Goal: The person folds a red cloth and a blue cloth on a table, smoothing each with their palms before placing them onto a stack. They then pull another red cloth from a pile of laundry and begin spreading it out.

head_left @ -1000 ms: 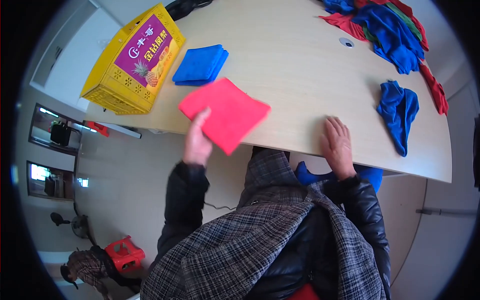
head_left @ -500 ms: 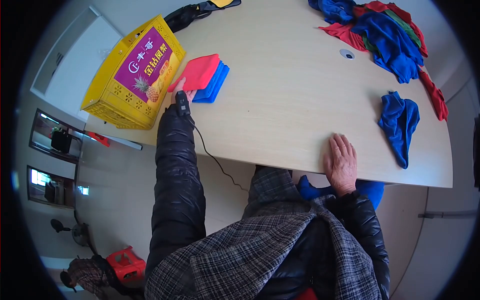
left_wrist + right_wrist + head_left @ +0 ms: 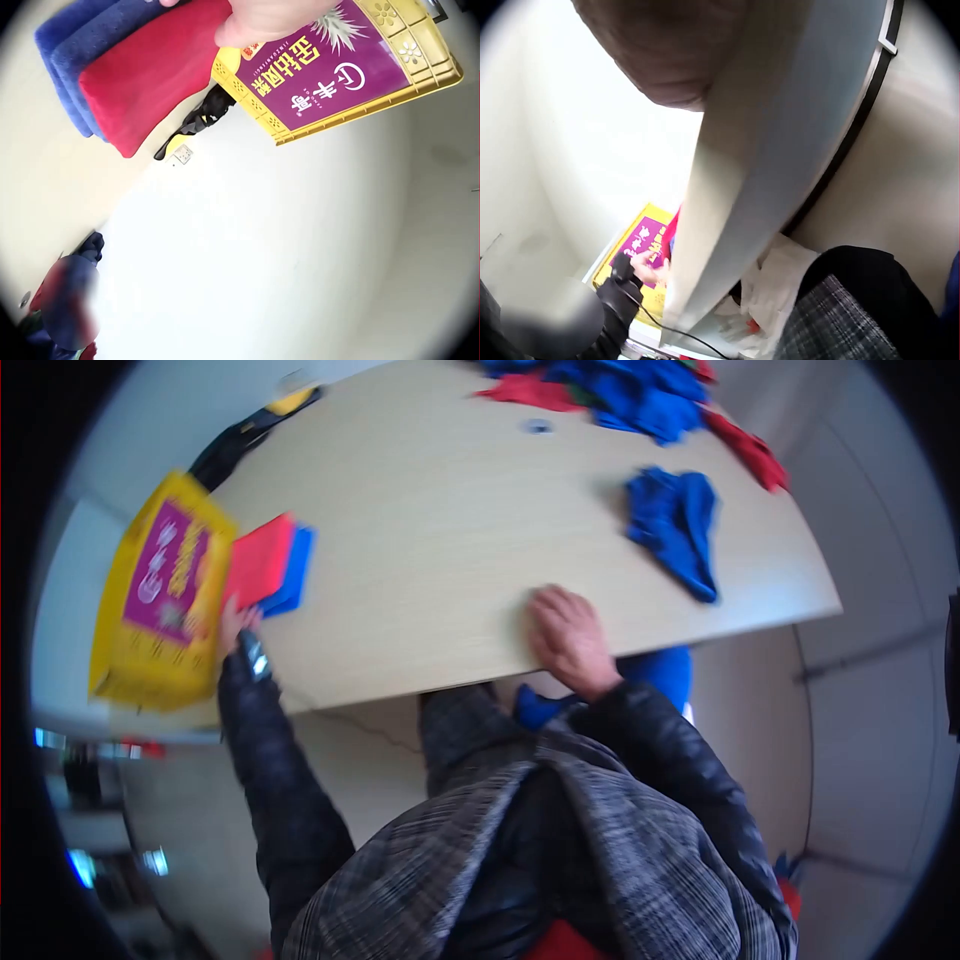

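A folded red cloth [image 3: 259, 559] lies on a stack of folded blue cloths [image 3: 293, 574], beside the yellow crate. My left hand [image 3: 238, 622] is at the near end of this pile. In the left wrist view its thumb [image 3: 259, 21] lies at the red cloth's edge, and a fingertip shows by the blue cloth [image 3: 112, 34]; the rest of the hand is out of frame. My right hand [image 3: 570, 635] rests on the table near its front edge, holding nothing. Beyond it lies a crumpled blue cloth [image 3: 675, 530].
The yellow crate [image 3: 118, 645] with a purple label stands at the table's left end. A black bag-like item [image 3: 235, 448] lies behind it. Several blue, red and green cloths [image 3: 640, 400] are heaped at the back right. A thin cable runs from my left wrist.
The left hand carried the red cloth to the left and laid it on the blue stack. The head view has since swung right, shifting everything leftward. My right hand has stayed on the table.
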Available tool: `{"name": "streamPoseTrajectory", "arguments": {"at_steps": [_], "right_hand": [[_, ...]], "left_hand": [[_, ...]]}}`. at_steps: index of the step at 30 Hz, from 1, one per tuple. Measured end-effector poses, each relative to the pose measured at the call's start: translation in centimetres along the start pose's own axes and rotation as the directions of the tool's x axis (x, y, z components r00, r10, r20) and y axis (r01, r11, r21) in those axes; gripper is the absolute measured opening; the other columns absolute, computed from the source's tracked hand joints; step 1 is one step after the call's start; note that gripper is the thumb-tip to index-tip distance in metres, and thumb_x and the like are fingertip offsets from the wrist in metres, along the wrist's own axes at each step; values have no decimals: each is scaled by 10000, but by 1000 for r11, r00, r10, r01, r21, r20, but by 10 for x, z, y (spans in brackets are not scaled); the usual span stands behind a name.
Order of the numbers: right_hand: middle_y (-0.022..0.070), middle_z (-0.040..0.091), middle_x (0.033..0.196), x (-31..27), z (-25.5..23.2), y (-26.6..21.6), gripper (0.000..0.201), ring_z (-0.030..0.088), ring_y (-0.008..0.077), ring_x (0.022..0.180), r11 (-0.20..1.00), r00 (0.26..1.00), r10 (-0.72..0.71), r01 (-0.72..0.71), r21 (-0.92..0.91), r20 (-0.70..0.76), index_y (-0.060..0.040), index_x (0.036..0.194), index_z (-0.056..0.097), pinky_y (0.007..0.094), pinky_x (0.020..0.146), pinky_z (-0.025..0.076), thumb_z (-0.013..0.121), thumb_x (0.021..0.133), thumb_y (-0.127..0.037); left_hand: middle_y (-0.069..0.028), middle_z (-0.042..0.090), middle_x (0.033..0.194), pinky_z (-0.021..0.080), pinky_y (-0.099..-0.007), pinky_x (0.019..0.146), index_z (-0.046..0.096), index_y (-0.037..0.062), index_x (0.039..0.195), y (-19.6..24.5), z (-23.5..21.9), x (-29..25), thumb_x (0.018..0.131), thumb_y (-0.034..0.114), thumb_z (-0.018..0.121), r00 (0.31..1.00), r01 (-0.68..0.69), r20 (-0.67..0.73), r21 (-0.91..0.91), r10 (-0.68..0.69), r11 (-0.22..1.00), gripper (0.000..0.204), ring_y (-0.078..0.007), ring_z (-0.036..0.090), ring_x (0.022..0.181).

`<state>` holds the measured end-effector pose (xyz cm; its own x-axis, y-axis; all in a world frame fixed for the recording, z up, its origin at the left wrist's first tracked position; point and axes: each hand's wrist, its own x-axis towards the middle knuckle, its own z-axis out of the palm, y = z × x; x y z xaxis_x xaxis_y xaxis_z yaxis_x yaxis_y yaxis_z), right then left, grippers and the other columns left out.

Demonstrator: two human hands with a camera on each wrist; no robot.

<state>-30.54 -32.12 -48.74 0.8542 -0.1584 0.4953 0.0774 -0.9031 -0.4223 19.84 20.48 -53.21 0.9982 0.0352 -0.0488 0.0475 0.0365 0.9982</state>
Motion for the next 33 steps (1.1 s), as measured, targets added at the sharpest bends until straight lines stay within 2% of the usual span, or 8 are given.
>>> {"name": "streamPoseTrajectory", "arguments": {"at_steps": [8,10,14,18,21,25,29,33], "right_hand": [[144,675,1175,1,-114,123,417,621,363,1110,789,775,140,-463,-403,-616,-49,1188,654,455,976,492,757,813,-198],[161,677,1162,-14,-127,166,380,622,365,1090,582,692,504,-714,-389,-516,-50,1144,672,474,939,506,750,827,-243],[167,683,1010,-15,-125,206,268,647,296,951,616,782,506,-623,-483,-363,-54,1026,685,429,838,520,727,859,-260],[37,627,800,23,-113,144,154,594,136,761,709,681,689,-561,427,-250,-65,904,670,311,694,481,698,907,-217],[-43,543,769,34,-60,83,136,507,42,749,619,824,548,-283,733,-145,-60,879,659,271,664,460,698,925,-181],[-26,604,790,29,-21,-30,122,530,57,767,7,841,444,-347,938,308,-34,902,656,255,691,467,669,954,-144],[-3,636,812,11,-23,-44,137,573,68,802,448,949,209,-309,839,238,-14,964,666,244,736,486,666,962,-151],[32,667,875,-10,-59,-20,160,620,91,898,531,901,430,-300,793,53,-18,1044,675,266,817,505,684,943,-141]], "left_hand": [[19,607,780,473,-229,669,649,87,973,25,88,-243,974,202,659,1000,28,14,-138,-27,990,116,-76,603,753],[2,628,822,477,-224,658,647,82,977,16,98,-271,979,204,654,998,5,62,-24,-3,1000,122,-81,600,731],[-7,640,846,478,-221,640,642,77,972,35,138,-304,985,193,643,981,-1,195,0,1,1000,117,-74,596,722],[-10,635,865,478,-219,658,632,47,1034,53,207,-341,981,163,636,929,-124,367,204,42,971,128,-69,586,733],[-20,657,909,507,-247,720,621,38,1108,50,270,-374,937,126,681,736,-438,648,235,196,868,201,-114,627,800],[-128,693,963,536,-341,805,640,25,1138,75,347,-446,855,89,745,513,-832,625,193,588,520,309,-277,689,920],[-163,680,947,524,-345,816,638,-2,1135,34,343,-432,876,71,710,626,-696,631,188,458,693,278,-291,672,901],[-139,657,896,507,-319,821,624,-15,1108,34,320,-418,918,37,646,722,-621,581,302,377,724,199,-222,636,858]]}}
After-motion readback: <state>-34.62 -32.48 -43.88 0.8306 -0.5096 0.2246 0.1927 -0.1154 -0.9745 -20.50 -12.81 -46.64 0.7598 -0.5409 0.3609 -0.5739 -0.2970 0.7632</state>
